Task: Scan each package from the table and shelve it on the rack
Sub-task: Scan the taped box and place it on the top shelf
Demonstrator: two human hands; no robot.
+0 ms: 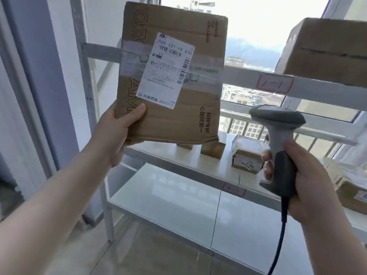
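My left hand (117,133) grips the lower left corner of a flat brown cardboard package (178,116), held upright in front of the white rack (248,77). Its white shipping label (165,70) with barcodes faces me. My right hand (301,181) grips the dark handle of a grey barcode scanner (278,124). The scanner's head sits to the right of the package and a little below the label, pointing away toward the rack. A dark cable hangs from the handle.
The rack's top shelf holds a large brown box (325,50) at right, above a red-framed tag (275,84). The middle shelf carries small boxes (247,155), (212,148) and more parcels (349,187) at far right. A window lies behind; a wall stands left.
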